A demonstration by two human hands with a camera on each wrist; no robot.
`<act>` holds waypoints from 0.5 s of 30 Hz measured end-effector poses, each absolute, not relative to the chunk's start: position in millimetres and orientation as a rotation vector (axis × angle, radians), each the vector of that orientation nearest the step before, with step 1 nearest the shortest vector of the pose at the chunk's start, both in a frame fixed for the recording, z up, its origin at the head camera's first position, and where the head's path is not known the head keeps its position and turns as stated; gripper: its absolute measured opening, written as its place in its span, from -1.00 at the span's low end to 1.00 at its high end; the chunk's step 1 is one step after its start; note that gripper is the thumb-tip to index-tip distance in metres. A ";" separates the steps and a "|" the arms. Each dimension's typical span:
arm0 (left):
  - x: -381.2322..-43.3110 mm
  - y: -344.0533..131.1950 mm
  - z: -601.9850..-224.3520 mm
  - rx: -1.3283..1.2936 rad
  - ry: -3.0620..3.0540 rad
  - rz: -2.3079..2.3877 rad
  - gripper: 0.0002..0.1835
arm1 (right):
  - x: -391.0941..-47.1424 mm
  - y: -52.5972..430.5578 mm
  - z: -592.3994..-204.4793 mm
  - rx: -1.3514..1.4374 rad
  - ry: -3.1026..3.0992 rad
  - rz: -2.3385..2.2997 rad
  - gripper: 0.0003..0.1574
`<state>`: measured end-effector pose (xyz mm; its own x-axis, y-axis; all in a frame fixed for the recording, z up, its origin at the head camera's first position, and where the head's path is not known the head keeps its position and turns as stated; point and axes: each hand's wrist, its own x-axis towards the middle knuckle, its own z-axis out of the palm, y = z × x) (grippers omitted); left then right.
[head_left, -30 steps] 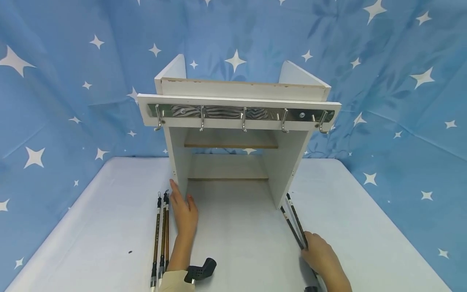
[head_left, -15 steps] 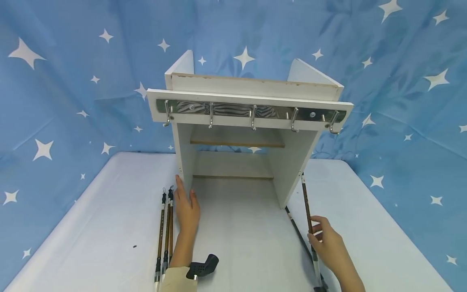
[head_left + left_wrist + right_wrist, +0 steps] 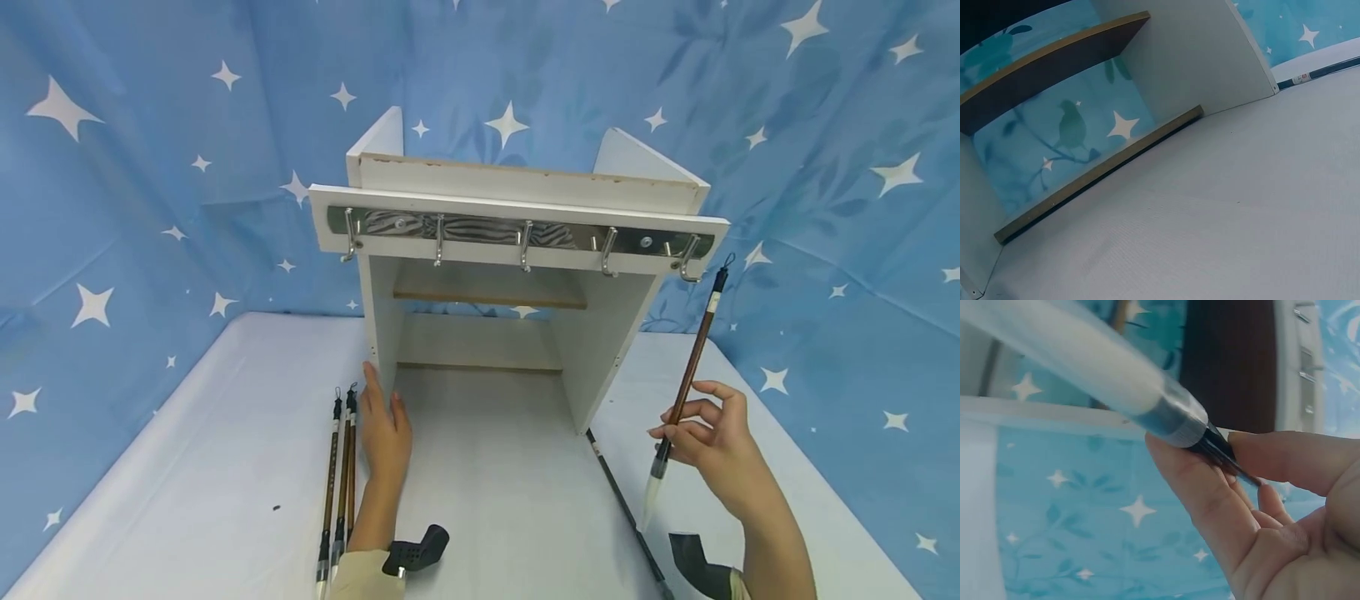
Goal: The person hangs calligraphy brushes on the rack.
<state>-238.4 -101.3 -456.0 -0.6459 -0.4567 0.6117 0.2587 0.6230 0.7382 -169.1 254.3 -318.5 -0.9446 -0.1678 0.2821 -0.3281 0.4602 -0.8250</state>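
Observation:
My right hand [image 3: 723, 442] pinches a calligraphy brush [image 3: 692, 354] with a brown handle. The brush is raised beside the shelf's right side, with its hanging loop up and white bristles down. In the right wrist view, thumb and fingers hold it just above the ferrule [image 3: 1175, 419]. My left hand [image 3: 386, 442] has its fingers extended at the lower left panel of the white shelf unit [image 3: 525, 183], holding nothing. A dark-handled brush [image 3: 621, 494] lies on the table by the shelf's right panel. Three brushes [image 3: 332, 475] lie side by side left of my left hand.
A metal strip with several hooks [image 3: 527, 246] runs across the shelf's front, the rightmost hook near the raised brush. The shelf stands on a white-covered table [image 3: 202, 467]. Behind hangs a blue curtain [image 3: 225, 167] with white stars. A small dark speck [image 3: 277, 507] lies at left.
My right hand has lifted one brush off the table on the right, moving up and right, and tilted it upright. The other dark brush stays on the table. My left hand keeps its place.

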 end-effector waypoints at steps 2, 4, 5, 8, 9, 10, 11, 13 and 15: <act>-239.2 -98.9 -455.8 0.147 -2.011 -1.081 -0.32 | -171.7 257.2 -313.8 0.504 -2.500 1.521 -0.24; -239.7 -97.9 -456.4 0.149 -2.014 -1.080 -0.32 | -173.1 257.8 -311.4 0.572 -2.468 1.566 -0.24; -239.4 -97.9 -456.9 0.154 -2.018 -1.082 -0.32 | -173.3 257.5 -310.9 0.605 -2.457 1.588 -0.23; -237.5 -98.3 -458.4 0.175 -2.032 -1.092 -0.31 | -173.3 256.5 -310.6 0.677 -2.464 1.615 -0.25; -236.7 -98.3 -458.8 0.175 -2.033 -1.094 -0.30 | -172.9 256.5 -310.5 0.694 -2.471 1.624 -0.26; -236.1 -98.7 -458.9 0.172 -2.035 -1.098 -0.30 | -172.3 256.8 -310.3 0.710 -2.478 1.631 -0.27; -235.5 -99.2 -458.5 0.169 -2.036 -1.104 -0.29 | -171.6 257.4 -310.0 0.719 -2.486 1.633 -0.29; -235.0 -100.9 -457.1 0.159 -2.030 -1.113 -0.29 | -170.0 258.7 -309.2 0.718 -2.491 1.633 -0.31; -234.5 -103.7 -454.9 0.156 -2.023 -1.118 -0.28 | -168.2 260.3 -308.2 0.706 -2.484 1.629 -0.31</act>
